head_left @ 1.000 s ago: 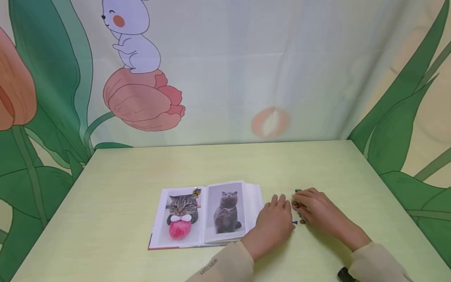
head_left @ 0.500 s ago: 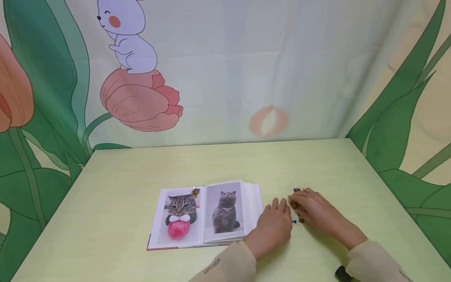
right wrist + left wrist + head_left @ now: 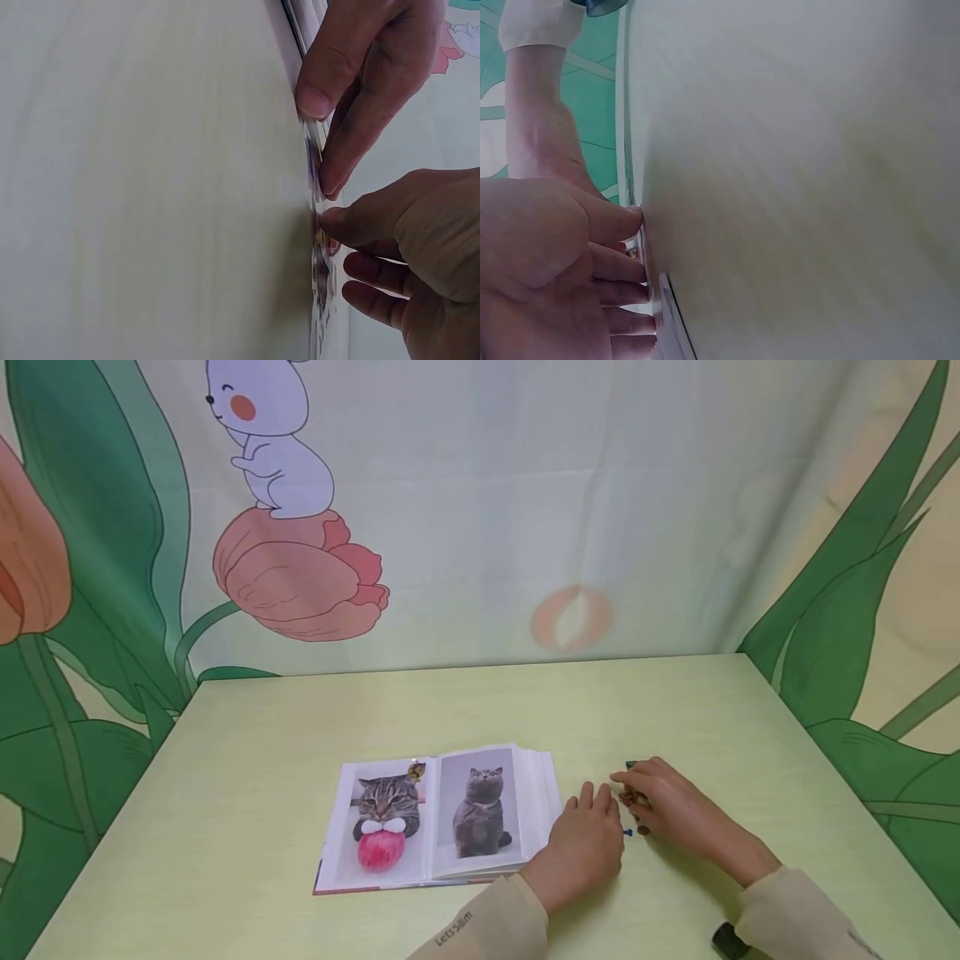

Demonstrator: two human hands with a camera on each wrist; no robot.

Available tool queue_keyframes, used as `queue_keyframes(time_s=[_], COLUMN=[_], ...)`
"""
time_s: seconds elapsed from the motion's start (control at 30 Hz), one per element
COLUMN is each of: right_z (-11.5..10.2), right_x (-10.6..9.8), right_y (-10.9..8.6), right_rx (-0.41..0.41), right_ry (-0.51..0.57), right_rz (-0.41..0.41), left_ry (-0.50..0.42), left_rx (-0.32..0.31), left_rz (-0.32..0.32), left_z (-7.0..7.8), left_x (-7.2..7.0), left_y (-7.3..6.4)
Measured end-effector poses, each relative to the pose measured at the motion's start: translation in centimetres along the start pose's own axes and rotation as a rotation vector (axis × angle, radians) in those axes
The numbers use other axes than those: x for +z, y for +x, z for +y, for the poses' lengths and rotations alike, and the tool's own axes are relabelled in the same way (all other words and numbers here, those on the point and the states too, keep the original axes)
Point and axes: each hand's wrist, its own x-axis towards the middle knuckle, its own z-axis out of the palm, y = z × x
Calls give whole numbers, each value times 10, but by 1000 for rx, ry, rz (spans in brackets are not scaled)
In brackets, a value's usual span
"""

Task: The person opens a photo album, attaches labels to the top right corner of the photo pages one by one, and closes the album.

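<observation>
Beside the open photo album, a clear sheet of small colourful stickers (image 3: 322, 281) lies flat on the table, seen almost edge-on in the right wrist view. My left hand (image 3: 581, 843) rests over the sheet's left part with its fingers outstretched, pressing it down. On the sheet's right part, my right hand (image 3: 678, 806) has its thumb and index finger together at a brown sticker (image 3: 632, 797), pinching at it. A small blue sticker (image 3: 627, 832) shows between the two hands. Most of the sheet is hidden under the hands.
The photo album (image 3: 534, 785) lies open left of my hands, with cat pictures on both pages. A small gold-brown sticker (image 3: 416, 770) sits at the left picture's upper corner. A black cylindrical object (image 3: 729, 941) is by my right sleeve. A printed curtain (image 3: 465, 527) hangs behind the table.
The view has shifted slightly. My right index finger has edged a little to the left over the sticker; my left hand keeps its place on the sheet.
</observation>
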Motion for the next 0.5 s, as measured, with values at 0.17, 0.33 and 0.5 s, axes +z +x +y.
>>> queue_keyframes(time_s=[0.17, 0.33, 0.5], right_z=[0, 1, 1], right_x=[2, 4, 3], right_y=[-2, -2, 0], right_rx=[-12, -5, 43], right_ry=[14, 29, 33], right_rz=[31, 54, 33], left_ry=[1, 2, -3], left_rx=[1, 6, 7], left_rz=[13, 24, 27], left_z=[1, 1, 1], left_x=[-1, -1, -1], left_y=[-2, -3, -3])
